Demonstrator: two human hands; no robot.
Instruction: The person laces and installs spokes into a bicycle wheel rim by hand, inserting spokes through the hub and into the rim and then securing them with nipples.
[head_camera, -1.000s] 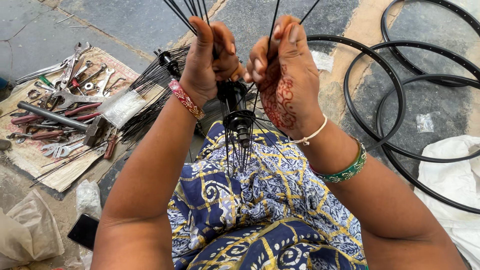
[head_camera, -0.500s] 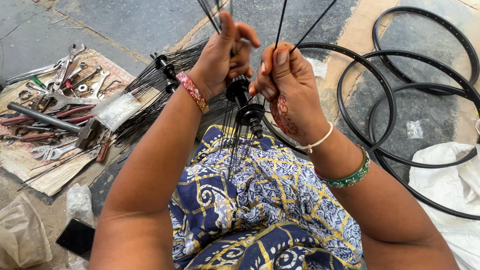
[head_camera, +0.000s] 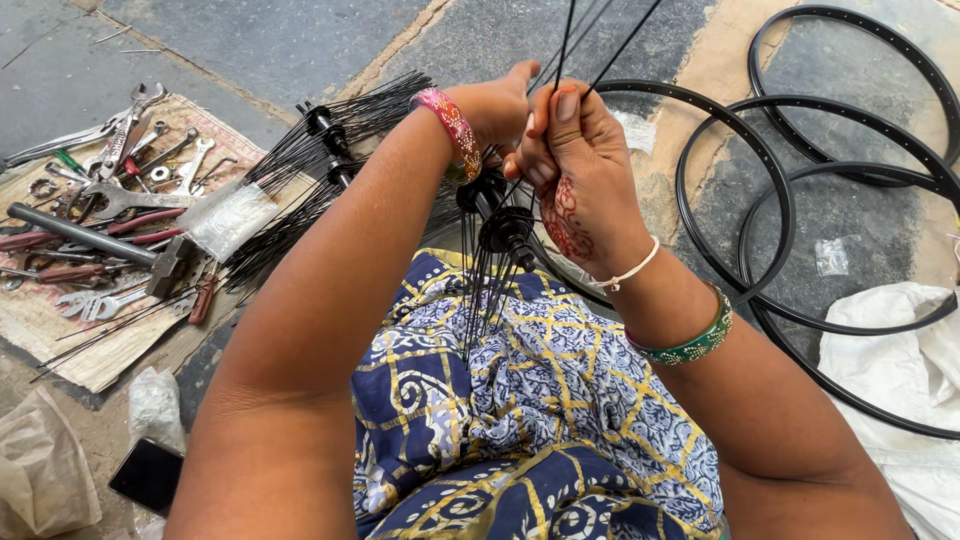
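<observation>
A black wheel hub (head_camera: 505, 225) with thin black spokes hanging from it sits over my lap, which is covered in blue and yellow patterned cloth (head_camera: 520, 400). My left hand (head_camera: 495, 105), with a pink bangle at the wrist, reaches over the top of the hub, its fingers mostly hidden behind my right hand. My right hand (head_camera: 580, 175) pinches several spokes (head_camera: 600, 45) that rise up out of the frame. A second hub with spokes (head_camera: 325, 140) lies on the ground at the left.
Wrenches, pliers and a hammer (head_camera: 100, 215) lie on a mat at the left. Several black wheel rims (head_camera: 850, 170) lie on the ground at the right, beside a white sack (head_camera: 900, 350). A dark phone (head_camera: 148, 475) lies near my left elbow.
Both hands have drawn close together over the hub and sit lower in view. My left hand now lies partly behind the right one.
</observation>
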